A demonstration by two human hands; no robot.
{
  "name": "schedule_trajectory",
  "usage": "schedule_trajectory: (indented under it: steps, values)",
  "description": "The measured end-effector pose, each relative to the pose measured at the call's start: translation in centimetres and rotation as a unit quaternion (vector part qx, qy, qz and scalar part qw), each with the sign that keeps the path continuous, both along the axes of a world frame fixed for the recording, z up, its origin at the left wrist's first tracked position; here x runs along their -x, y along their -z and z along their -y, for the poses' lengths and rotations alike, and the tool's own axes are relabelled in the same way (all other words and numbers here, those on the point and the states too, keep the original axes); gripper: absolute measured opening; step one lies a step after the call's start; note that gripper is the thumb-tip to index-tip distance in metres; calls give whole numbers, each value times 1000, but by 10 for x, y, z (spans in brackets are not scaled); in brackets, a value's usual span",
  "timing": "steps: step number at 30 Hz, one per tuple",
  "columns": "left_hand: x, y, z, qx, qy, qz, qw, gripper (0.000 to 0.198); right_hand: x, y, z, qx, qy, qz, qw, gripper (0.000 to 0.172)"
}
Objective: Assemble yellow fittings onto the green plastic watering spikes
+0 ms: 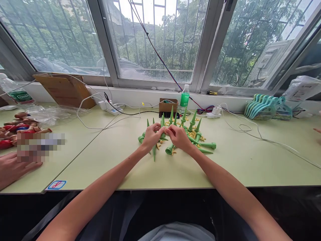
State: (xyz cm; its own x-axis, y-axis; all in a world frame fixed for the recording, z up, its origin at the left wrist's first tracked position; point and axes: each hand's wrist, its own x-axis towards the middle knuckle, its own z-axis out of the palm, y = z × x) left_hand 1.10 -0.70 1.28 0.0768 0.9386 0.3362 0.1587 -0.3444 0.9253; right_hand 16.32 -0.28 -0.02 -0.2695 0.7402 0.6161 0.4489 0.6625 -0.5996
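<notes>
My left hand (pixel 151 136) is closed around a green plant watering spike (pixel 163 121), its point upward. Right beside it, the fingers of my right hand (pixel 179 136) are pinched together against that spike; what they grip, if anything, is too small and hidden to name. Around both hands several more green spikes stand upright, such as one at the back (pixel 184 115), while others lie on their sides, including one (pixel 169 149) with its round cap toward me. Small yellow valve pieces (pixel 192 134) are scattered among them.
A small cardboard box (pixel 168 106), a phone (pixel 168 115) and a green-labelled bottle (pixel 185 97) stand behind the spikes. White cables (pixel 260 135) cross the table (pixel 250 167). Teal hangers (pixel 262 106) sit at right. At left, another person's hand (pixel 17 169) rests near red figures (pixel 21 129).
</notes>
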Motion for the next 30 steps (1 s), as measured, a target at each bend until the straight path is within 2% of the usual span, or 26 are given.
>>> schedule_trajectory:
  steps: [11, 17, 22, 30]
  values:
    - [-1, -1, 2, -2, -2, 7, 1000, 32, 1, 2, -3, -7, 31, 18, 999, 43]
    - [-2, -2, 1, -5, -19, 2, 1000, 31, 2, 0, 0, 5, 38, -4, 999, 38]
    - [-2, -3, 1, -5, -37, 6, 999, 33, 2, -1, 2, 12, 17, -8, 1000, 31]
    - [-1, -3, 1, -3, -30, 6, 1000, 31, 1, 0, 0, 3, 4, -13, 1000, 27]
